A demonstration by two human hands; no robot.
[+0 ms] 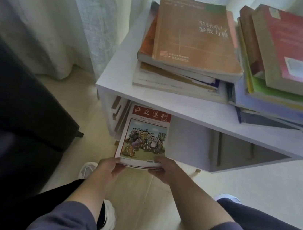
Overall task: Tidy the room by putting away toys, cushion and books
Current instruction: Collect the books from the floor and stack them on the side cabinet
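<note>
A thin bundle of paper magazines (145, 135), topped by a red-and-white cover with a cartoon crowd, is held in the lower middle of the frame, its far edge just under the top board of a low white board shelf unit (167, 101). The near left corner is pinched by the left hand (111, 167), thumb on the cover and fingers curled beneath; the near right corner is gripped the same way by the right hand (166, 171).

Since only 2 corners are held, the lower magazines could slide out and fan apart if the bundle is tilted. The far edge could be caught on the upright brown-edged books (117, 114) already stood at the left of the compartment, and the covers buckled. If the unit is jolted, the brown-covered book pile (194, 36) or the leaning red-topped pile (292, 48) at the upper right, which appears to overhang the board, could be toppled
</note>
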